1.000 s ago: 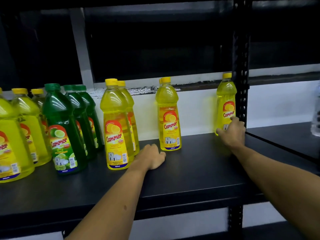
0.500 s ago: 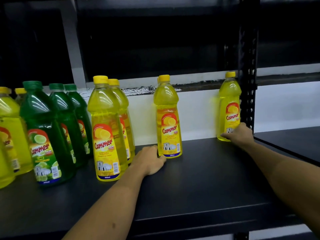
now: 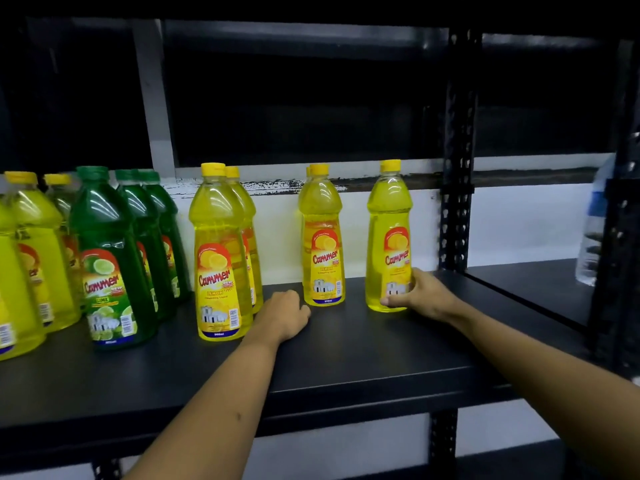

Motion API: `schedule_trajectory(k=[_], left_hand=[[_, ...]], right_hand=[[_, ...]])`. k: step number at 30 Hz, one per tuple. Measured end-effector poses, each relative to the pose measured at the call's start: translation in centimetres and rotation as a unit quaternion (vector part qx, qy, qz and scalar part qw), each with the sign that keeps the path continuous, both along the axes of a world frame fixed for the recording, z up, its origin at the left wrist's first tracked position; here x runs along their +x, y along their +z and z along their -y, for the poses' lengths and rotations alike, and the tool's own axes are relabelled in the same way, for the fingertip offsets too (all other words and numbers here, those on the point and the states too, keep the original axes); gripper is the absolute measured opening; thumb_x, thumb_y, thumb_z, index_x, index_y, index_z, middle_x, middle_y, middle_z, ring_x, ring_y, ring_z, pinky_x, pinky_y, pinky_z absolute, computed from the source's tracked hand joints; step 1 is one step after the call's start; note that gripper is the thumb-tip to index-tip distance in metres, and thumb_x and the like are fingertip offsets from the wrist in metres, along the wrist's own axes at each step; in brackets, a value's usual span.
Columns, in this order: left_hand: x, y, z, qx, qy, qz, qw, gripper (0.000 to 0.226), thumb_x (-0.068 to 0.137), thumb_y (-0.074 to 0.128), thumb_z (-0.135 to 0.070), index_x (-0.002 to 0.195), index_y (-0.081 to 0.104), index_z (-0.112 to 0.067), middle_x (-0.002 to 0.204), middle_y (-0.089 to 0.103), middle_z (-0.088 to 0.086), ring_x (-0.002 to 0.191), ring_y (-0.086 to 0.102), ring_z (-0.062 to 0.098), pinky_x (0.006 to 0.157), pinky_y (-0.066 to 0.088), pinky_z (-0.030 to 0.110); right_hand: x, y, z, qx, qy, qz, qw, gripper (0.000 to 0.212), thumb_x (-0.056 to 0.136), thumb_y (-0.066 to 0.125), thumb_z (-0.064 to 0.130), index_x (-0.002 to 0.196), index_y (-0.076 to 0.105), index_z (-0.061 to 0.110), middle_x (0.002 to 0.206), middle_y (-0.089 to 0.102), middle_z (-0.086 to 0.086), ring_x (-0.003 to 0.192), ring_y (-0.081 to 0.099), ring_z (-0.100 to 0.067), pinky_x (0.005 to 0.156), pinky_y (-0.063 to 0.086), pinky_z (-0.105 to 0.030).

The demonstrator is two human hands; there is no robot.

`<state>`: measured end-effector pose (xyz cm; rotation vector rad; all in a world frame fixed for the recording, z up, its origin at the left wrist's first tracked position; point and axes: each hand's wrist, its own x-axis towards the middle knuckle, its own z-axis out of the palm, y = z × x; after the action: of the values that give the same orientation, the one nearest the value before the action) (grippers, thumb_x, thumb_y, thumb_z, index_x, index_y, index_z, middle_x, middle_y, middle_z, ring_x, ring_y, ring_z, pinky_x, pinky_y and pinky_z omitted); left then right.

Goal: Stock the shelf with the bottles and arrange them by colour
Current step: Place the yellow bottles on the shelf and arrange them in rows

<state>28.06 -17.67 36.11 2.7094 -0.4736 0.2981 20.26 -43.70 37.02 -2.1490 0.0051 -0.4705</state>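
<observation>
Yellow bottle (image 3: 388, 237) stands upright on the black shelf (image 3: 363, 358), its long axis straight up, and the right hand (image 3: 420, 296) grips it low at the base with fingers wrapped round the label side. It sits off to the right of the person, with the next yellow bottle (image 3: 322, 237) just to its left and a clear gap between them. The left hand (image 3: 282, 315) rests on the shelf as a loose fist holding nothing, between the front yellow bottle (image 3: 220, 258) and that middle one, so the right hand is plainly the nearer. Green bottles (image 3: 114, 258) stand further left among more yellow ones. Half a second ago this bottle stood hard by the perforated upright (image 3: 457, 202); now it has slid well leftward toward its fellows, and closing the remaining gap looks like the next move.
</observation>
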Motion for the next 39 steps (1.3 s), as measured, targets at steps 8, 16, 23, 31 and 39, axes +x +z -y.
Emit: schedule_trajectory(k=[8,16,23,31,39], left_hand=[[-2.0,-0.5,-1.4,-0.018,0.012,0.026,0.999,0.018,0.096,0.044,-0.023,0.093,0.053,-0.007,0.105,0.060,0.015,0.089,0.055,0.028,0.070,0.041,0.034],[-4.4,-0.3,-2.4,-0.018,0.018,0.040,0.999,0.024,0.097,0.043,-0.016,0.111,0.055,-0.001,0.119,0.057,0.021,0.106,0.057,0.037,0.080,0.044,0.039],[-5.2,0.0,-2.7,-0.022,0.017,0.028,0.999,0.026,0.096,0.045,-0.017,0.116,0.055,-0.003,0.120,0.057,0.018,0.107,0.058,0.035,0.083,0.047,0.038],[-5.0,-0.2,-2.7,-0.021,0.010,0.034,0.999,0.026,0.095,0.047,-0.018,0.115,0.058,-0.004,0.116,0.060,0.017,0.104,0.059,0.033,0.080,0.048,0.037],[-6.1,-0.3,-3.6,-0.012,-0.011,0.021,1.000,0.029,0.092,0.048,-0.024,0.107,0.066,-0.007,0.106,0.065,0.013,0.094,0.062,0.029,0.078,0.053,0.040]], right_hand=[[-1.7,-0.6,-5.7,-0.019,-0.005,-0.017,1.000,0.073,0.054,0.091,0.043,0.114,0.055,0.023,0.106,0.069,0.008,0.097,0.066,-0.013,0.092,0.054,-0.034],[-0.8,-0.9,-11.1,-0.048,-0.081,-0.003,0.996,0.071,0.064,0.086,0.044,0.119,0.052,0.016,0.112,0.063,-0.001,0.094,0.056,-0.014,0.078,0.047,-0.028],[1.1,-0.1,-13.0,-0.020,-0.089,-0.035,0.995,0.074,0.064,0.087,0.041,0.123,0.051,0.012,0.122,0.062,-0.008,0.108,0.060,-0.025,0.090,0.050,-0.036],[1.7,-1.3,-12.6,-0.002,-0.075,-0.024,0.997,0.064,0.064,0.087,0.042,0.115,0.060,0.016,0.113,0.067,-0.004,0.094,0.062,-0.017,0.080,0.049,-0.028],[0.8,-1.9,-13.0,-0.218,-0.146,-0.116,0.958,0.076,0.070,0.065,0.071,0.122,0.056,0.016,0.122,0.062,-0.009,0.110,0.059,-0.029,0.095,0.050,-0.042]])
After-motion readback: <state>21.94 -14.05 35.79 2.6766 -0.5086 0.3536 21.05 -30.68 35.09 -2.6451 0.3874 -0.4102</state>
